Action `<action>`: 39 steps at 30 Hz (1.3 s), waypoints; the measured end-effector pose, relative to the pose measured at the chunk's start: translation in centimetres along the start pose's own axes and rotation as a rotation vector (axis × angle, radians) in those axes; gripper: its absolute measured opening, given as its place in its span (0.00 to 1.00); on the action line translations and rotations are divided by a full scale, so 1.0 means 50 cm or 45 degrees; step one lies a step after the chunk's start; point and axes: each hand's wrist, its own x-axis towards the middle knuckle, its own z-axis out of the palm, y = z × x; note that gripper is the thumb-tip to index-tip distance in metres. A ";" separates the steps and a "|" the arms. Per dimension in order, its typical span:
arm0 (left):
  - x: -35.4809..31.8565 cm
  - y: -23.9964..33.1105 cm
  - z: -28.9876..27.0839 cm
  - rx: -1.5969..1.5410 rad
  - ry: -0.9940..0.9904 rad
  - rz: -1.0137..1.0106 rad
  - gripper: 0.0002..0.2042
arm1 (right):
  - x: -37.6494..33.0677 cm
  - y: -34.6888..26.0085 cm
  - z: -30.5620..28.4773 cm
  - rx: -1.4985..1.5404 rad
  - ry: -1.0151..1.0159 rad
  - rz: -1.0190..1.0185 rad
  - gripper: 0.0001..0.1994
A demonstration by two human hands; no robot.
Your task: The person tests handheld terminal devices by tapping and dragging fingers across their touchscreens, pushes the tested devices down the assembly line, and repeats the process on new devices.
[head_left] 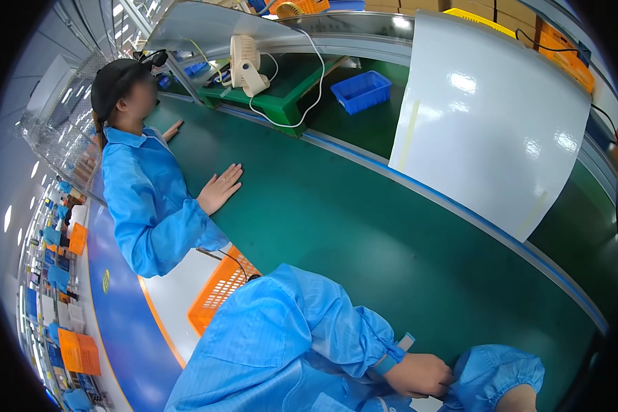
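Observation:
My left hand (419, 375) is closed, its fingers curled in against the blue sleeve (491, 371) of my right arm. What those fingers hold, if anything, is hidden. A blue strap with a pale tab (406, 341) sits at my left wrist. Past the elastic cuff of the right sleeve, only a bit of my right hand or wrist (518, 399) shows at the lower edge; its fingers are out of the picture. Part of a small white thing (426, 404) shows below my left hand. Both arms are over the near edge of the green work surface (364, 226).
A co-worker in a blue smock (144, 192) stands at the left, hands on the surface. An orange basket (221, 285) is between us. Beyond the rail are a fan (246, 65) on a green stand (281, 103), a blue bin (361, 92) and a hanging whitish sheet (487, 123).

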 end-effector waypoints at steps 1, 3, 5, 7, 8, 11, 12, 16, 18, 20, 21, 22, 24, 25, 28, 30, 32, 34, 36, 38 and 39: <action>0.000 0.000 0.000 -0.001 0.002 0.000 0.08 | -0.002 0.000 -0.001 -0.007 -0.012 0.009 0.09; -0.002 -0.001 -0.001 0.016 0.032 0.007 0.08 | -0.006 0.000 0.000 -0.022 -0.034 0.027 0.09; -0.003 -0.002 -0.002 0.027 0.014 -0.003 0.08 | -0.010 0.000 0.001 -0.036 -0.057 0.043 0.10; -0.005 -0.004 -0.002 0.039 -0.003 -0.012 0.09 | -0.013 0.001 0.003 -0.050 -0.082 0.058 0.10; -0.004 -0.007 0.000 0.038 -0.010 -0.025 0.09 | -0.017 0.002 0.002 -0.056 -0.091 0.065 0.10; -0.001 -0.009 0.000 0.035 -0.029 -0.042 0.09 | -0.026 0.002 -0.002 -0.074 -0.122 0.090 0.10; -0.001 -0.009 0.000 0.033 -0.043 -0.044 0.10 | -0.028 0.002 -0.002 -0.082 -0.134 0.098 0.10; -0.001 -0.008 -0.005 0.055 -0.022 -0.009 0.10 | -0.033 -0.006 -0.004 -0.113 -0.178 0.133 0.11; -0.001 -0.009 -0.006 0.050 -0.031 -0.016 0.10 | -0.036 -0.010 -0.004 -0.132 -0.199 0.150 0.11; -0.002 -0.012 0.000 0.031 -0.037 -0.032 0.10 | -0.040 -0.015 -0.004 -0.148 -0.220 0.168 0.11; -0.002 -0.012 0.002 0.013 -0.042 -0.048 0.10 | -0.042 -0.018 -0.004 -0.156 -0.230 0.176 0.11; -0.002 -0.012 0.002 0.013 -0.040 -0.049 0.10 | -0.044 -0.020 -0.004 -0.163 -0.241 0.184 0.11; -0.003 -0.012 0.000 0.012 -0.036 -0.035 0.10 | -0.047 -0.025 -0.004 -0.182 -0.261 0.201 0.12; -0.003 -0.012 0.000 0.013 -0.037 -0.035 0.10 | -0.048 -0.028 -0.004 -0.191 -0.270 0.209 0.12; -0.003 -0.014 -0.001 -0.005 -0.024 -0.019 0.10 | -0.052 -0.033 -0.003 -0.216 -0.299 0.230 0.12; -0.002 -0.019 -0.002 -0.009 -0.020 0.058 0.10 | -0.055 -0.033 -0.001 -0.231 -0.316 0.244 0.12; -0.005 -0.021 0.000 0.000 -0.011 0.047 0.10 | -0.061 -0.030 -0.001 -0.235 -0.331 0.252 0.12; -0.011 -0.023 0.000 0.011 0.005 0.021 0.10 | -0.069 -0.020 -0.001 -0.226 -0.343 0.250 0.13; -0.002 -0.016 0.002 -0.003 0.006 0.070 0.10 | -0.050 -0.057 -0.005 -0.278 -0.383 0.297 0.13; 0.000 -0.017 0.003 -0.001 0.012 0.099 0.10 | -0.045 -0.029 0.001 -0.218 -0.336 0.247 0.13; 0.000 -0.018 0.002 0.006 0.022 0.111 0.09 | -0.045 -0.016 0.003 -0.145 -0.282 0.184 0.12</action>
